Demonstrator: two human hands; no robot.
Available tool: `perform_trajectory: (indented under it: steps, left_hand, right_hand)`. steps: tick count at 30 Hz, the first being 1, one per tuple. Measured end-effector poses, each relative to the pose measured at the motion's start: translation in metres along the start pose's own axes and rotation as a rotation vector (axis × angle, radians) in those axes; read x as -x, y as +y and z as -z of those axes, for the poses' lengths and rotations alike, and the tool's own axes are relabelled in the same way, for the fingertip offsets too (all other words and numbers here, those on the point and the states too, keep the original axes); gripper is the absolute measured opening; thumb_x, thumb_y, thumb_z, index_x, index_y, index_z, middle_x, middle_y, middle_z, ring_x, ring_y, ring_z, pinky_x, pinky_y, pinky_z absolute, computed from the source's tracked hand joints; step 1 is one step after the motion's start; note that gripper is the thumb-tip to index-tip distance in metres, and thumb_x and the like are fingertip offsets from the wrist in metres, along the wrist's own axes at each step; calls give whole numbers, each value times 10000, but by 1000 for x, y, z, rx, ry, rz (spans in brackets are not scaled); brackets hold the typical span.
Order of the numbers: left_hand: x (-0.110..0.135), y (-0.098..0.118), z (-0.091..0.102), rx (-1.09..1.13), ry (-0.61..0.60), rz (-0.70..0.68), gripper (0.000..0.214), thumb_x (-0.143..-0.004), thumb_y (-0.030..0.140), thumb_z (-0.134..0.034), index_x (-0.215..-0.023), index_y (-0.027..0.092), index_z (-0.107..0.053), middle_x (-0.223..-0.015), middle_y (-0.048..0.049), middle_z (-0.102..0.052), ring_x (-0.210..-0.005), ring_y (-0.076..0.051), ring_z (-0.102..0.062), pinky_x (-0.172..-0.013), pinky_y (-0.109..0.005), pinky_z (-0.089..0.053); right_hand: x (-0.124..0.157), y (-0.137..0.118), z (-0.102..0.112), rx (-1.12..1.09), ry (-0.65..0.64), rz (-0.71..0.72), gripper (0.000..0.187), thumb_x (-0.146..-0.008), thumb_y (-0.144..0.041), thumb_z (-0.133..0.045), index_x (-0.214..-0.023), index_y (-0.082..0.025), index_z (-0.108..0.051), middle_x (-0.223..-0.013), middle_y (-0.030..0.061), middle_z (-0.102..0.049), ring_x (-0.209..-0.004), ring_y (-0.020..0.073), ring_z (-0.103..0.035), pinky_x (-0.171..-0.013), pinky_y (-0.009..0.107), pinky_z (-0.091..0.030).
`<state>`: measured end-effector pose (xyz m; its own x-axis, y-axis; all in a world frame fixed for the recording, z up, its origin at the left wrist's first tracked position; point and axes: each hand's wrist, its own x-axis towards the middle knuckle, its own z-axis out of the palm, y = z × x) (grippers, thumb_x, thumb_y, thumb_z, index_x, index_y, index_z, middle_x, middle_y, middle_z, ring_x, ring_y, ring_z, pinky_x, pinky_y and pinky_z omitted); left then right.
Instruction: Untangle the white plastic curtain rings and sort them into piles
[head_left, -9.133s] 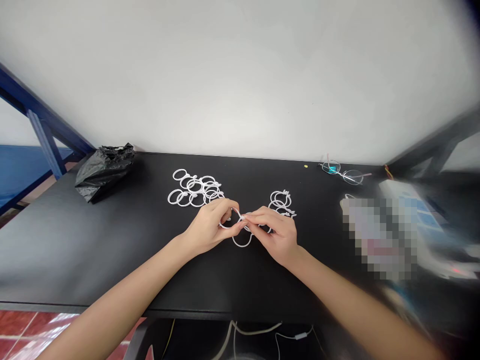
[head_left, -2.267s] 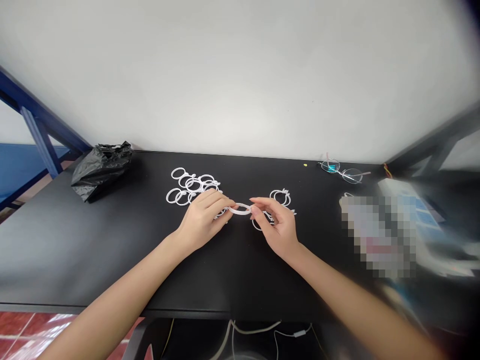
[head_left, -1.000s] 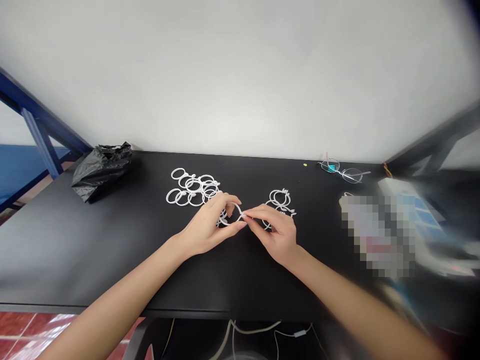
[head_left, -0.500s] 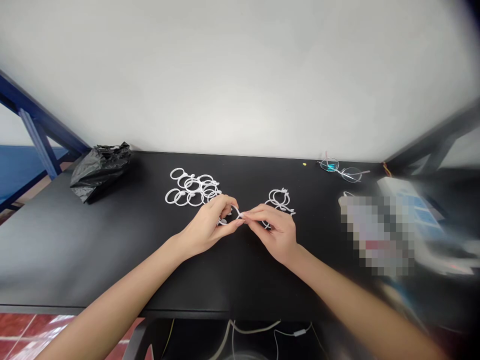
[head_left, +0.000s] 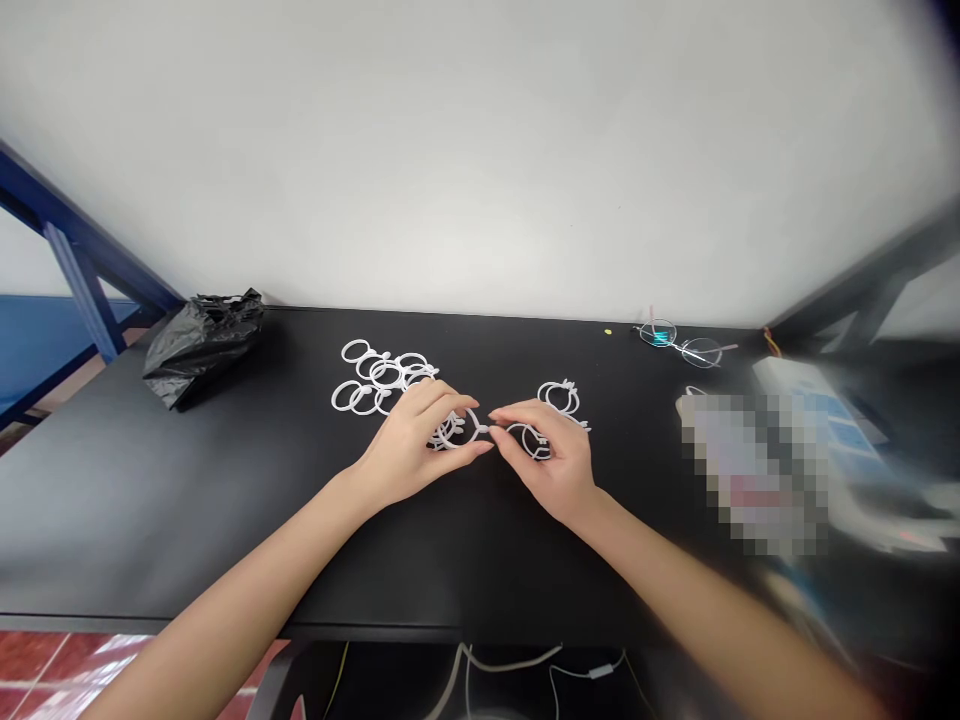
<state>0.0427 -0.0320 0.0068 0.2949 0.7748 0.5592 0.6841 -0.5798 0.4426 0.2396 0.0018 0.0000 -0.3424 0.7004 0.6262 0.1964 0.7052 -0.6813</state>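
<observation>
two bare hands meet over a black table [head_left: 465,570]. the left hand [head_left: 412,440] curls its thumb and fingers around a white ring [head_left: 484,429], with the ring's little knob poking out toward the other hand. the right hand [head_left: 551,450] has its thumb and finger a bit apart, close to that knob. it is hard to tell if they touch it.

a heap of white rings [head_left: 403,377] lies behind the left hand, some on top of others. a smaller bunch of white rings [head_left: 571,387] lies by the right hand and partly under it. a crumpled black bag [head_left: 202,345] sits far left. thin glasses [head_left: 680,347] lie at the back right, near a yellow speck [head_left: 608,332]. a pale wall [head_left: 480,150] stands behind.
</observation>
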Motion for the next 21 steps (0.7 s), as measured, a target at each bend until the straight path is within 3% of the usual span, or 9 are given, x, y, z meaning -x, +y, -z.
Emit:
perform_trajectory:
  steps: [5,9,14,21]
  left_hand:
    - [1,-9,-3,-193,-4,-38,317,-896,354,-657,-1125,149,-581,-946,-81,-673,-889,-223,-605,-849,-398,-467]
    - [3,-13,-5,-259,-74,21,297,-923,292,-606,-1185,161,-557,-974,-80,-677,-935,-244,-604,-870,-424,-468]
    - [3,-14,-6,-286,-150,81,245,-925,270,-580,-1152,176,-580,-1078,-99,-653,-1013,-270,-590,-907,-463,-464]
    - [5,-14,-8,-291,-166,86,244,-920,283,-593,-1138,172,-591,-1113,-107,-633,-1030,-276,-576,-907,-475,-470]
  right_hand:
    - [-11,19,15,260,82,-125,218,-871,-223,-620,-1087,-221,-649,-1207,118,-650,-1141,270,-612,-993,481,-485]
    - [-18,42,29,429,29,-286,287,-845,-253,-613,-1130,-223,-624,-1332,141,-554,-1247,337,-529,-1032,578,-421]
    - [-15,57,35,395,-98,-385,340,-830,-256,-608,-1168,-224,-610,-1372,141,-503,-1149,302,-601,-947,503,-510]
    - [-16,55,32,329,-139,-330,291,-813,-192,-601,-1099,-208,-647,-1273,128,-581,-972,239,-668,-873,444,-563]
